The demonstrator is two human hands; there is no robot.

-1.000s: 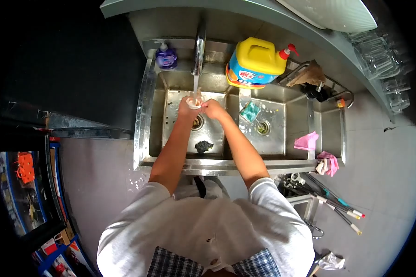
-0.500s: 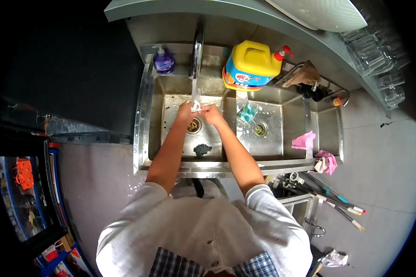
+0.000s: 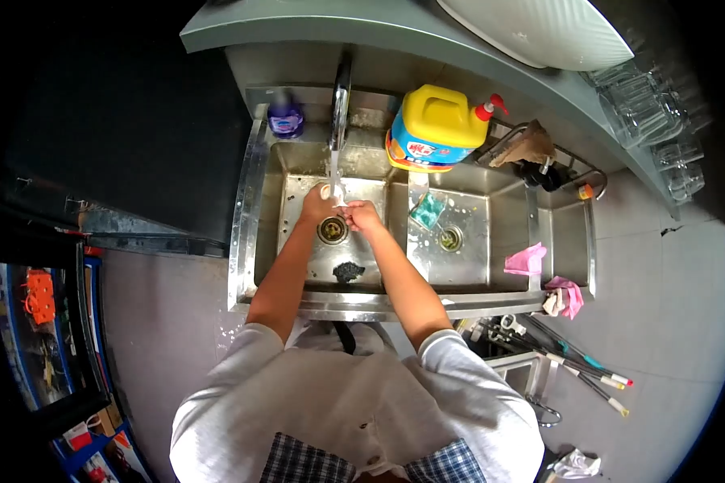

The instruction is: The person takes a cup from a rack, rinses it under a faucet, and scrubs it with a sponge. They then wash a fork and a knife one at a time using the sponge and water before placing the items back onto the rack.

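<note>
Under the running tap (image 3: 341,101), both hands are over the left sink basin (image 3: 298,253). My left hand (image 3: 317,206) is closed on a small white piece (image 3: 331,192), with water falling onto it; its exact kind is too small to make out. Close on the right, my right hand (image 3: 363,216) has its fingers bent together at the near edge of the white piece, seemingly pinching it. Below the hands lies the round drain (image 3: 333,230), with bits of food in it. A dark scouring pad (image 3: 348,272) rests nearer to me on the basin floor.
A yellow detergent jug (image 3: 437,121) and a purple soap bottle (image 3: 285,121) stand behind the basins. The right basin contains a green sponge (image 3: 428,210). Pink cloths (image 3: 527,259) lie to the right. Overhead, a shelf (image 3: 298,30) holds a white dish (image 3: 540,32) and glasses (image 3: 640,105).
The white piece has turned in my hands and sits more to the left. My right hand has dropped slightly towards me. The whole view has tilted a little.
</note>
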